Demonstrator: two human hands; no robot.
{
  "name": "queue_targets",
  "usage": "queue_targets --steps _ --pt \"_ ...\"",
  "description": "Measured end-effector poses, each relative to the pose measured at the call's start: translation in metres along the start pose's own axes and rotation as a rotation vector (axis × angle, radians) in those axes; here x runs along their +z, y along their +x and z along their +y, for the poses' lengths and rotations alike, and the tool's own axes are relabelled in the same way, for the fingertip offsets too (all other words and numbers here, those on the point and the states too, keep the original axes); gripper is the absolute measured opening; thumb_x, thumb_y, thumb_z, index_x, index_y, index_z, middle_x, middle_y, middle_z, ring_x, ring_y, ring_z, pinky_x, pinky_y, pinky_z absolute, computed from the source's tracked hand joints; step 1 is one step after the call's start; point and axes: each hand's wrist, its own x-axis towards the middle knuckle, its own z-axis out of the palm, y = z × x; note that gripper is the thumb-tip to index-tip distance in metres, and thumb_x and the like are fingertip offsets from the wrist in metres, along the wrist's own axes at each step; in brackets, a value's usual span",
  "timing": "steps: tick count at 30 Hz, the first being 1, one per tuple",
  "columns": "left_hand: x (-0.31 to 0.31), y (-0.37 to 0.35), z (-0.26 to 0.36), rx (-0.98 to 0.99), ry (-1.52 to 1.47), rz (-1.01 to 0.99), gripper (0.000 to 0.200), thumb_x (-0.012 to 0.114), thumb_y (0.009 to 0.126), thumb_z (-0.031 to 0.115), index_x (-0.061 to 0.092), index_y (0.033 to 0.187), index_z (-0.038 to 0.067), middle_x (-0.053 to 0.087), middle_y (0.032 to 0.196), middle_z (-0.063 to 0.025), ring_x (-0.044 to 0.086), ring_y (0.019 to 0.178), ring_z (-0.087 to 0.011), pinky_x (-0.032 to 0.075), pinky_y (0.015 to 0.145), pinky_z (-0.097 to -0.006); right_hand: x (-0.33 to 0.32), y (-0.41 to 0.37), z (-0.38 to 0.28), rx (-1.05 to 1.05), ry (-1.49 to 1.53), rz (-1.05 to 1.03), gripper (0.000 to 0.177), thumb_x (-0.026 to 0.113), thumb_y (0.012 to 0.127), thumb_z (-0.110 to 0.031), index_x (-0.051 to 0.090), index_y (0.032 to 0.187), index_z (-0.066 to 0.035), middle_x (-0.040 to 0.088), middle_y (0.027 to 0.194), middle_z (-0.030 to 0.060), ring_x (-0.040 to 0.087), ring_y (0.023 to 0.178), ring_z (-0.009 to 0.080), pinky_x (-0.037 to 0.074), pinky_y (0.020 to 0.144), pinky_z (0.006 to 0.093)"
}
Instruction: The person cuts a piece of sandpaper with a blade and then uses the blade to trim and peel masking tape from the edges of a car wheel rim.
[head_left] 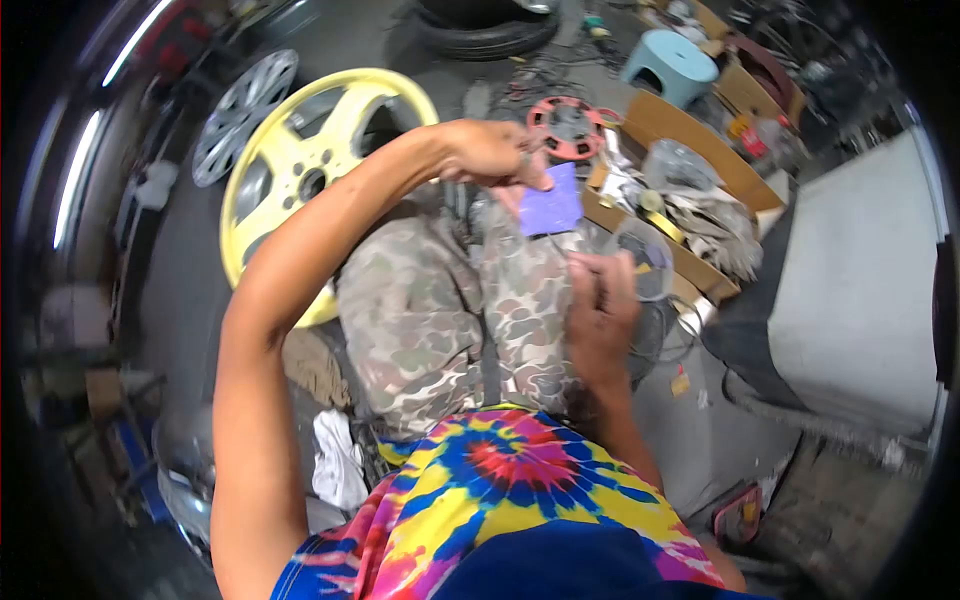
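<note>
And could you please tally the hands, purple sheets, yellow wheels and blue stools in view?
Hands: 2 (left hand and right hand)
Purple sheets: 1 (purple sheet, held in the left hand)
Yellow wheels: 1 (yellow wheel)
Blue stools: 1 (blue stool)
Total: 5

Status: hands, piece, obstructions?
Left hand gripping purple sheet. Right hand blurred, just below it, grip unclear. Box alongside; nothing visibly blocking.

head cam | worn on head | faces forward and down | arm's-length view over lap, floor beyond
</note>
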Motion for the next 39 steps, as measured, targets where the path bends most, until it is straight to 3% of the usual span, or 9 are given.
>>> queue_targets --steps 7,9,13,15,16,19,32,34,39 --pt "0.013 -0.021 0.011 0.425 -0.45 -0.025 0.025 0.075 0.098 0.021 0.061 0.102 0.0 0.069 0.099 -0.0083 0.071 0.085 -0.0155 0.066 0.079 -0.0313 -0.004 0.027 -0.015 0.247 0.376 0.151 0.008 0.063 0.1 -0.005 0.064 0.098 0.003 0.058 0.093 0.01 0.056 0.079 0.0198 0.047 0.073 0.0344" --pt "0.012 -0.08 0.024 0.468 -0.351 0.315 0.027 0.075 0.097 0.023 0.064 0.105 0.001 0.07 0.096 -0.0081 0.072 0.084 -0.0147 0.065 0.076 -0.0304 0.001 0.031 -0.015 -0.096 0.032 0.106 0.007 0.063 0.101 -0.004 0.064 0.098 0.003 0.058 0.094 0.0088 0.057 0.084 0.0177 0.048 0.076 0.0336" --pt "-0.02 -0.207 -0.03 0.465 -0.408 0.814 0.025 0.073 0.099 0.022 0.064 0.115 0.006 0.065 0.09 -0.0039 0.065 0.081 -0.0128 0.063 0.082 -0.0396 0.025 0.015 0.01 0.176 0.429 -0.033 0.006 0.063 0.103 -0.005 0.061 0.102 0.001 0.061 0.097 0.0056 0.056 0.092 0.0155 0.049 0.084 0.0325" --pt "0.002 -0.277 -0.065 0.483 -0.54 0.957 0.016 0.075 0.097 0.019 0.064 0.102 0.007 0.062 0.085 -0.0011 0.06 0.075 -0.0079 0.061 0.08 -0.0337 0.029 0.017 0.0 0.268 0.618 -0.111 0.007 0.06 0.106 -0.008 0.058 0.106 -0.001 0.06 0.1 0.0027 0.05 0.07 0.0051 0.043 0.057 0.022" --pt "0.017 -0.306 -0.088 0.326 -0.43 1.127 0.022 0.07 0.098 0.022 0.068 0.109 0.003 0.071 0.089 -0.0109 0.069 0.079 -0.0216 0.059 0.081 -0.0403 0.034 0.018 -0.001 0.245 0.684 -0.135 0.007 0.06 0.106 -0.009 0.058 0.106 -0.002 0.06 0.099 0.0021 0.047 0.066 0.0031 0.039 0.052 0.0211" --pt "0.088 -0.354 -0.14 -0.06 -0.091 1.455 0.028 0.078 0.096 0.032 0.072 0.096 0.005 0.066 0.078 0.0031 0.057 0.066 -0.0047 0.046 0.059 -0.0214 0.042 0.027 0.002 0.217 0.77 -0.24 0.009 0.061 0.107 -0.011 0.057 0.107 -0.003 0.059 0.098 0.0001 0.042 0.062 0.001 0.033 0.05 0.0194" --pt "0.322 -0.37 -0.425 -0.601 -0.429 0.954 0.019 0.07 0.086 0.021 0.077 0.081 0.004 0.069 0.066 -0.0039 0.059 0.057 -0.0124 0.049 0.055 -0.0347 0.057 0.024 0.016 0.134 0.611 -0.44 0.009 0.063 0.105 -0.01 0.062 0.105 0.0 0.061 0.099 0.0016 0.053 0.092 0.0093 0.045 0.084 0.0238" --pt "0.342 -0.357 -0.455 -0.679 -0.09 0.535 0.019 0.067 0.08 0.021 0.077 0.076 0.006 0.067 0.066 -0.0048 0.055 0.058 -0.0136 0.044 0.052 -0.0394 0.056 0.026 0.03 0.141 0.531 -0.395 0.01 0.062 0.105 -0.011 0.063 0.106 0.0 0.062 0.099 0.0022 0.054 0.093 0.0096 0.045 0.084 0.024" --pt "0.333 -0.366 -0.451 -0.878 -0.578 0.562 0.025 0.082 0.083 0.024 0.077 0.082 0.0 0.075 0.076 -0.0084 0.068 0.064 -0.0205 0.057 0.06 -0.0369 0.04 0.032 -0.018 0.125 0.474 -0.254 0.012 0.059 0.108 -0.016 0.06 0.109 -0.004 0.06 0.091 -0.0008 0.046 0.069 0.0018 0.039 0.06 0.019"
